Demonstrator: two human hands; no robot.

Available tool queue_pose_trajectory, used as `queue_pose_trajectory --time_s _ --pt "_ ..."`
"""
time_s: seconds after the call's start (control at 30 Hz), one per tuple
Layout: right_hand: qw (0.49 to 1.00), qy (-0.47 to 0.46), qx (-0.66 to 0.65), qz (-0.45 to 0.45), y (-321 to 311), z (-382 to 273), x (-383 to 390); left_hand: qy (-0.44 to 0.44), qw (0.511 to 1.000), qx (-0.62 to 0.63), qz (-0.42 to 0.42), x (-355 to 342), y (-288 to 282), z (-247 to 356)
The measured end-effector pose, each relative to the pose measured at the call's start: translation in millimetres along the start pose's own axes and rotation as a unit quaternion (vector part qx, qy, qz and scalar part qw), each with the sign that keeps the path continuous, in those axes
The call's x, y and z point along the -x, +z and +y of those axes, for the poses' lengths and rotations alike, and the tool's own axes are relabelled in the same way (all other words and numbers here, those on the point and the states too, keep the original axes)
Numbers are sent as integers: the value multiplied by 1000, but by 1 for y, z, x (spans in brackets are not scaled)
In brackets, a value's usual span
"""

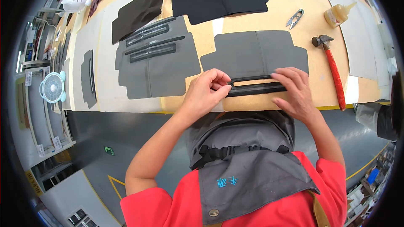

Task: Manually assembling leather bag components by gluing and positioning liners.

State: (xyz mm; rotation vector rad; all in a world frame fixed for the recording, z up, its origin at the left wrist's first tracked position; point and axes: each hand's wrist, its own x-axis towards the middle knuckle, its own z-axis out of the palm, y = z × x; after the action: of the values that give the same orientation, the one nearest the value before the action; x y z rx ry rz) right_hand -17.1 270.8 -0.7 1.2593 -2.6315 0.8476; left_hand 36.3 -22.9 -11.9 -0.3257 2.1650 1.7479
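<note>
A cut grey panel [240, 54], shaped like a bag piece, lies flat before me. Along its near edge runs a black slotted strip [256, 89], like a narrow frame. At the strip's left end my left hand [206, 91] pinches it between thumb and curled fingers. Over the right end hovers or rests my right hand [296, 90], its fingers stretched and the thumb apart; whether the fingertips press on the strip is hard to see. More grey panels [168, 73] with black slotted frames fixed on them are stacked to the left.
Right of the panel lie a red-handled hammer [334, 73], thread snips [295, 18] and a glue bottle [338, 15]. Black panels [219, 0] and a dark brown sheet [139, 12] sit farther back. A small grey piece [88, 77] is at left, near a light-blue fan [52, 87].
</note>
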Motion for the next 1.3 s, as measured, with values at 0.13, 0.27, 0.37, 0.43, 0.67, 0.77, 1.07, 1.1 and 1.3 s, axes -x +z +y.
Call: queue_pose_trajectory --time_s 0.13,0.27,0.37,0.43,0.67,0.77,1.07,1.1,1.3 --pt "993 14 109 -33 -14 6 37 302 906 -292 59 29 4 -6" --pt "996 -28 83 -35 -13 9 65 321 873 -363 61 44 8 -23" --pt "999 -1 6 -45 -21 8 71 317 883 -340 70 49 8 -27" --pt "1000 16 -21 -14 -35 -4 60 319 890 -316 80 50 8 -28" --pt "895 298 -321 86 -106 -31 -15 111 992 20 64 65 -22 53" --pt "855 321 -399 84 -96 -12 -46 32 996 74 35 52 -35 61" --pt "829 348 -434 48 -42 27 -60 -8 974 222 41 17 -33 25" --pt "831 348 -431 49 -40 29 -60 -9 974 222 41 15 -33 23" --pt "819 380 -428 35 -31 36 -63 -7 956 287 56 4 -32 14"
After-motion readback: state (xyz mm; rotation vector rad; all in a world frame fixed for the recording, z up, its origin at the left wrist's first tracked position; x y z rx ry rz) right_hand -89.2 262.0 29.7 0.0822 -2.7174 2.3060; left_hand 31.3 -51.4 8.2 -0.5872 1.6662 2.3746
